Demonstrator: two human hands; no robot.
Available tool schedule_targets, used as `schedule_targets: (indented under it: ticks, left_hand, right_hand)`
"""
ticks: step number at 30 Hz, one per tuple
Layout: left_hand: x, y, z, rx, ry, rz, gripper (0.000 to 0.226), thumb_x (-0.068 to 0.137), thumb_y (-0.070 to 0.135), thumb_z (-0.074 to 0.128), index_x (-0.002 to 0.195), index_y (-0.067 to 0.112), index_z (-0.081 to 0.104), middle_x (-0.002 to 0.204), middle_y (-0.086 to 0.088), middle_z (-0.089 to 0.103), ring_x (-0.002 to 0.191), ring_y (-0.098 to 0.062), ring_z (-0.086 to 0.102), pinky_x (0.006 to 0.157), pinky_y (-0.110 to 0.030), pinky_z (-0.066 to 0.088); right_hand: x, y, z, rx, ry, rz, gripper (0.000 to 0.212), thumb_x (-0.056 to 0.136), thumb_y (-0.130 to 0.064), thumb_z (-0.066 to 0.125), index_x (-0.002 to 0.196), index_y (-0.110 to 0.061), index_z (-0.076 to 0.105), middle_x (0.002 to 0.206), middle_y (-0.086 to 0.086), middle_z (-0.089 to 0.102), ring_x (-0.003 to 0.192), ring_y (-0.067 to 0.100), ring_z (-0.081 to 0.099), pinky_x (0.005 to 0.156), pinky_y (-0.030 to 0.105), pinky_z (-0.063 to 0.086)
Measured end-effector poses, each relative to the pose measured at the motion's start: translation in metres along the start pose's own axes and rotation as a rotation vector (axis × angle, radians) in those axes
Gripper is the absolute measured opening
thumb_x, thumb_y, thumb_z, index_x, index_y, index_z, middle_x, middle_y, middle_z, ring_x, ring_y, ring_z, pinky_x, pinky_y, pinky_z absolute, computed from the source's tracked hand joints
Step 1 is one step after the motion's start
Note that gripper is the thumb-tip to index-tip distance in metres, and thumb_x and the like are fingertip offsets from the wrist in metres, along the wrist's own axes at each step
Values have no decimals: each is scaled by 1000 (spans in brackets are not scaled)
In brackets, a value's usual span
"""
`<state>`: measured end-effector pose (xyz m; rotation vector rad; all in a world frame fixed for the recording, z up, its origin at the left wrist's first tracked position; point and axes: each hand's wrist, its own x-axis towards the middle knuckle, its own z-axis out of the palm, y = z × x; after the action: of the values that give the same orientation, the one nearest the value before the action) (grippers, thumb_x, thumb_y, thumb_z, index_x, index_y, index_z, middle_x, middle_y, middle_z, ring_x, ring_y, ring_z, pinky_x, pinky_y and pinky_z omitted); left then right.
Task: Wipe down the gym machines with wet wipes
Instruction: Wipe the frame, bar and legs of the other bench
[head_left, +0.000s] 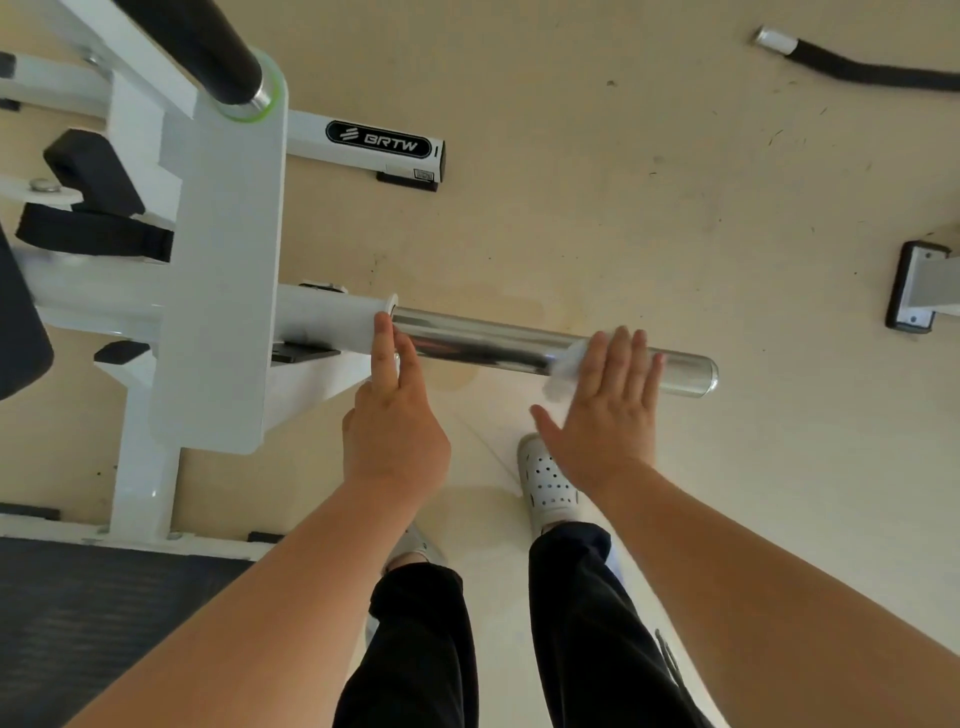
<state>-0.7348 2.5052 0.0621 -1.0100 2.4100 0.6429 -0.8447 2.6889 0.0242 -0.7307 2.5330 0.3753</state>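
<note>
Right hand lies flat on the chrome bar, fingers straight and spread, pressing the wet wipe against it. The wipe sits near the bar's free end, bunched under the palm with a white edge poking out on the inner side. Left hand steadies at the opposite end, two straight fingers touching the bar right at the white collar of the machine frame; it grips nothing.

The risk is that flat palm. Nothing pinches the wipe, so on a round, slick bar it could roll off and drop to the floor beside the white shoe. A top-only press would also likely miss the underside. And near the rounded end, the hand could slide clean off.
</note>
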Motion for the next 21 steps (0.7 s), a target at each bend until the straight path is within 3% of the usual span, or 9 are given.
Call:
schedule_targets:
  ticks: [3,6,8,11,14,16,21]
  left_hand:
    - [1,1,0,-46,13,14,89,86,2,52,162,17,7,164,13,-28,115,-23,55,77,-29,47]
    - [7,-3,-9,-136,84,26,76,86,-2,50,156,20,29,168,13,0,116,-21,60,81,-31,48]
    - [10,-7,-14,-157,112,22,78,86,-3,48,156,25,30,168,13,9,121,-21,58,86,-33,48]
    - [9,-9,-12,-133,101,30,82,88,0,48,160,26,21,169,12,3,126,-22,55,91,-36,50]
    - [6,-7,-8,-102,69,25,82,88,3,50,160,30,19,168,14,-7,122,-23,57,88,-36,52]
    - [5,-5,-7,-93,33,10,82,88,4,50,159,34,21,167,15,-15,119,-21,58,83,-34,52]
    - [4,-3,-9,-4,-36,38,82,90,10,49,161,34,14,164,8,-25,107,-23,53,80,-34,50]
  right_hand:
    - [9,-61,-17,5,-1,-186,108,97,-67,31,149,2,-34,163,29,-25,152,48,-21,122,60,-14]
    - [23,-113,-31,-4,40,-358,98,101,-51,37,152,-2,-31,163,27,-10,153,47,-6,122,63,-13]
    - [31,-125,-36,-19,66,-418,96,101,-44,40,154,-6,-30,163,25,-3,153,46,1,122,63,-13]
    - [33,-106,-29,-48,101,-455,95,100,-42,43,155,-14,-30,165,20,-1,154,42,3,122,63,-12]
    - [26,-60,-17,-101,70,-402,101,97,-41,45,152,-16,-36,168,19,-6,156,40,-2,121,64,-11]
    - [18,-19,-9,-133,26,-317,106,97,-50,47,151,-16,-38,169,19,-7,156,39,-4,122,64,-10]
    - [-5,58,1,-135,-11,-53,118,88,-68,51,157,-11,-26,168,19,-4,156,38,-7,123,62,-5]
